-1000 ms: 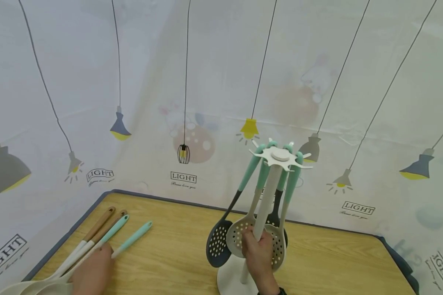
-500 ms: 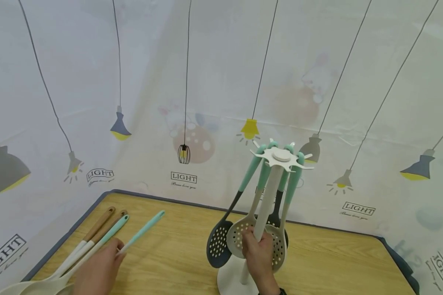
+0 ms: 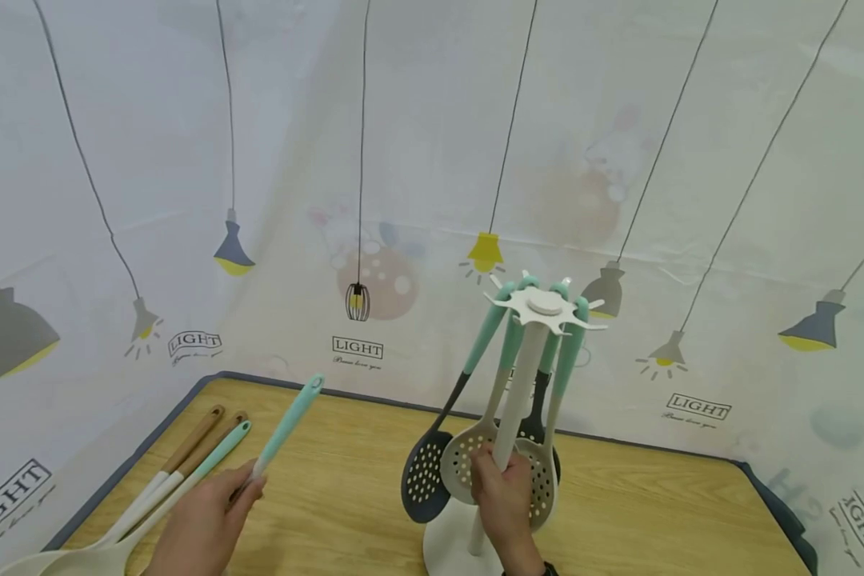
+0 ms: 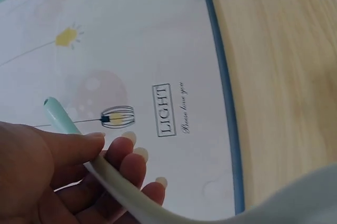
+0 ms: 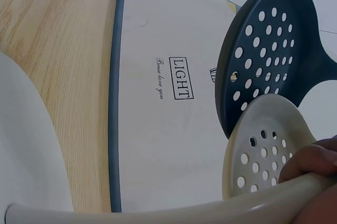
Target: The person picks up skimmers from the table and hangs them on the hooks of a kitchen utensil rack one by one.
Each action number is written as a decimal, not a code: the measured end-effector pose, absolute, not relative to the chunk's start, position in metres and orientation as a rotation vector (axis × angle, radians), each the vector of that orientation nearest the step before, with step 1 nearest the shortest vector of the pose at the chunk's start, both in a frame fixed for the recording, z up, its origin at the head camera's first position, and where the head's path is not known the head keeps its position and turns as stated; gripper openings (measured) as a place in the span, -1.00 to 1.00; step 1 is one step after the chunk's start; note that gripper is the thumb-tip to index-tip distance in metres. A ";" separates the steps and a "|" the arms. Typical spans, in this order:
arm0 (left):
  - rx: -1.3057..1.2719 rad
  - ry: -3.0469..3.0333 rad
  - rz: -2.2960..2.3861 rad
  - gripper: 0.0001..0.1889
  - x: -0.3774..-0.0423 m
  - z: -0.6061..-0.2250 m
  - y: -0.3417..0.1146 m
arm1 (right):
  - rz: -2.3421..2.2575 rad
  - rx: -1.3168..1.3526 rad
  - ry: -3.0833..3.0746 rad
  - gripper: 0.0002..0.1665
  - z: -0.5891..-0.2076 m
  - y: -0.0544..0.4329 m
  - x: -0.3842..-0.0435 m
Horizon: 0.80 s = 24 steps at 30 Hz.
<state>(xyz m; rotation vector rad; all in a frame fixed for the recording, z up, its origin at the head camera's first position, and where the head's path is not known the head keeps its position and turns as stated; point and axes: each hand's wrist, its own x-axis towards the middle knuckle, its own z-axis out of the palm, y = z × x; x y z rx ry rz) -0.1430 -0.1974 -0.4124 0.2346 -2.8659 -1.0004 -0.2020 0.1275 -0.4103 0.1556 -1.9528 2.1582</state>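
My left hand [image 3: 205,516] pinches a mint-handled kitchen utensil [image 3: 288,424] by its pale neck, handle end tilted up. In the left wrist view its broad pale head is cut off, so its kind is unclear. My right hand [image 3: 504,488] grips the post of a white utensil rack [image 3: 526,392]. From the rack's spoked top hang several mint-handled utensils: a dark skimmer [image 3: 426,478], a beige skimmer [image 3: 457,462], another beige skimmer [image 3: 547,464] and a dark utensil [image 3: 538,400] behind. Fingers and post appear up close in the right wrist view.
On the left of the wooden table [image 3: 338,496] lie two wooden-handled utensils [image 3: 194,438] and a pale mint-handled utensil [image 3: 219,452], side by side. The rack's round white base [image 3: 446,544] stands near the front. A printed cloth [image 3: 432,160] hangs behind the table.
My left hand has lifted the mint-handled utensil off the pile, moving it slightly right and turning its handle more upright. My right hand stays on the post.
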 end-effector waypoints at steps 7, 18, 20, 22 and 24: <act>0.151 -2.812 -1.179 -0.62 -0.138 -0.396 -0.188 | 2.160 0.150 -1.945 -0.63 -0.409 0.127 -0.201; 0.203 -2.649 -1.557 -0.67 -0.124 -0.369 -0.168 | 2.142 0.151 -1.943 -0.63 -0.409 0.126 -0.202; 0.214 -2.574 -1.617 -0.72 -0.121 -0.364 -0.164 | 2.146 0.149 -1.946 -0.63 -0.409 0.126 -0.202; 0.225 -2.513 -1.651 -0.75 -0.118 -0.359 -0.161 | 2.146 0.151 -1.949 -0.64 -0.410 0.126 -0.202; 0.231 -2.476 -1.664 -0.75 -0.117 -0.356 -0.158 | 2.145 0.152 -1.949 -0.64 -0.410 0.127 -0.202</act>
